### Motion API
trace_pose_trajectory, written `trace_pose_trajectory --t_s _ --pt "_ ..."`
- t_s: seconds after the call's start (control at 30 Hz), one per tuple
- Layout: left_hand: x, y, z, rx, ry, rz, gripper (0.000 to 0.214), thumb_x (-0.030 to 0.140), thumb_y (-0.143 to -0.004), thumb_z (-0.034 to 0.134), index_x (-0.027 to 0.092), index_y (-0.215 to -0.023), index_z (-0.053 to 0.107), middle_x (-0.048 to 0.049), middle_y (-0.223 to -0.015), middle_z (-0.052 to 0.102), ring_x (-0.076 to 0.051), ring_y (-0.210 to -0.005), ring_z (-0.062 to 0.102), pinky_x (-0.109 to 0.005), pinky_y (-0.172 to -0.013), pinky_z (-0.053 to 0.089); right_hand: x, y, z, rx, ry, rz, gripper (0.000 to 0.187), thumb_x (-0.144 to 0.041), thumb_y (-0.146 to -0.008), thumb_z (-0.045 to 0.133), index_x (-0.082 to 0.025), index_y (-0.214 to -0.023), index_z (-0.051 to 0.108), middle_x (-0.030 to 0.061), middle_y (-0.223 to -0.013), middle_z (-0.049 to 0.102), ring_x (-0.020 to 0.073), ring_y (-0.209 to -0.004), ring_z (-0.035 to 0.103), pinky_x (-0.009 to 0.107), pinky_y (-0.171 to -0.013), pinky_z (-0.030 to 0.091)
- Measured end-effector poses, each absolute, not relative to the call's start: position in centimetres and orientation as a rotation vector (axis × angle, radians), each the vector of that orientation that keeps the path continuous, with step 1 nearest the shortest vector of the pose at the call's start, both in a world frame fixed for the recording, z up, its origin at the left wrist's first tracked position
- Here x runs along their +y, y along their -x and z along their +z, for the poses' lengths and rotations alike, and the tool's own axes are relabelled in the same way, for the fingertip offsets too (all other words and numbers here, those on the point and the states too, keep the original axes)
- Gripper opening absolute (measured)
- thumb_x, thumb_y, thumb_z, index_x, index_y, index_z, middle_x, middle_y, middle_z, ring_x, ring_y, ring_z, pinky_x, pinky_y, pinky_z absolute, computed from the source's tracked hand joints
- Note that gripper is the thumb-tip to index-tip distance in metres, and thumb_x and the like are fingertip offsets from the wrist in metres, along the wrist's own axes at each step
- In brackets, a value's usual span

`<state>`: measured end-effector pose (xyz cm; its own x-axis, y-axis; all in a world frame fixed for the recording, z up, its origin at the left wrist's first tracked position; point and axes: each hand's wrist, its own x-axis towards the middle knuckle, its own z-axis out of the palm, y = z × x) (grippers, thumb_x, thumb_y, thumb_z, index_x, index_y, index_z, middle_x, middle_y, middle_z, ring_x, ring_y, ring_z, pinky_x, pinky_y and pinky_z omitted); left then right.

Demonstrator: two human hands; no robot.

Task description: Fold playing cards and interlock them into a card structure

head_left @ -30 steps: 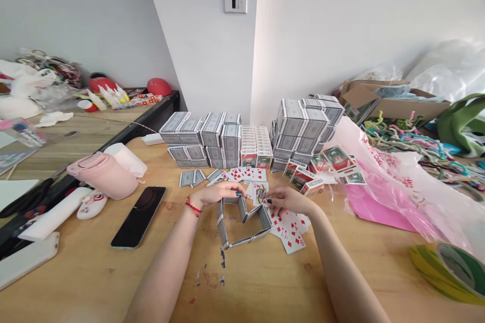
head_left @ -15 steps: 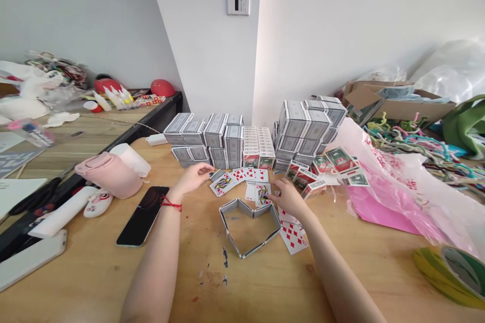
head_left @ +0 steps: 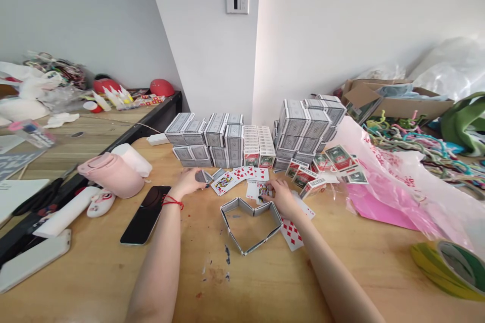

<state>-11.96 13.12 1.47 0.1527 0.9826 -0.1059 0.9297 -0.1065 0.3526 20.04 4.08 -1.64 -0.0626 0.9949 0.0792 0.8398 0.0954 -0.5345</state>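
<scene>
My left hand (head_left: 190, 182) is closed on a grey-backed playing card (head_left: 203, 176), just left of the face-up cards. A fan of heart cards (head_left: 237, 176) with a queen-like picture card at its near end lies between my hands. My right hand (head_left: 281, 195) curls its fingers at the edge of a picture card (head_left: 264, 191) and partly covers it. Diamond cards (head_left: 291, 236) lie under and beside the right wrist. In front of the hands stands a heart-shaped outline made of joined grey card strips (head_left: 252, 251).
Stacks of grey card blocks (head_left: 215, 133) and card boxes (head_left: 258, 146) line the wall. Loose card boxes (head_left: 305, 176) and a pink plastic bag (head_left: 379, 202) are to the right, with yellow tape (head_left: 428, 267). At left are a black phone (head_left: 145, 216) and a pink cup (head_left: 113, 174).
My left hand has drawn back slightly left and down, now with a grey-backed card in it. My right hand has shifted a little left over the picture card.
</scene>
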Motion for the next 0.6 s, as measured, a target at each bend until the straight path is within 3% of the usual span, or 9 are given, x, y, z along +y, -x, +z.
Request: trace_pose_trajectory --t_s 0.13,0.33,0.6 --pt "12.9 10.5 1.3 1.808 -2.125 0.251 0.058 0.039 -0.058 0.067 0.012 -0.108 0.054 -0.0158 -0.111 0.055 -0.030 -0.110 0.046 -0.035 -0.089 0.035 4.0 -20.0 -1.6 -1.938 1.757 0.518 0.022 -0.035 -0.073 0.059 -0.021 -0.091 0.059 0.0045 -0.087 0.057 0.0214 -0.089 0.048 0.032 -0.076 0.036" --pt "12.3 8.8 1.2 1.767 -2.131 0.303 0.051 0.026 -0.059 0.065 0.014 -0.106 0.051 -0.0126 -0.103 0.059 -0.028 -0.103 0.051 -0.032 -0.082 0.039 4.0 -20.0 -1.9 -1.924 1.713 0.515 0.018 -0.033 -0.071 0.061 -0.022 -0.086 0.059 0.0037 -0.086 0.058 0.0211 -0.088 0.048 0.032 -0.076 0.036" --pt "11.2 6.1 2.0 1.390 -2.033 0.483 0.047 0.026 -0.059 0.064 0.016 -0.104 0.052 -0.0056 -0.096 0.062 -0.022 -0.086 0.057 -0.030 -0.073 0.043 4.3 -20.1 -2.6 -1.899 1.615 0.500 0.014 -0.031 -0.073 0.059 -0.022 -0.083 0.061 0.0034 -0.081 0.060 0.0204 -0.083 0.051 0.031 -0.073 0.038"
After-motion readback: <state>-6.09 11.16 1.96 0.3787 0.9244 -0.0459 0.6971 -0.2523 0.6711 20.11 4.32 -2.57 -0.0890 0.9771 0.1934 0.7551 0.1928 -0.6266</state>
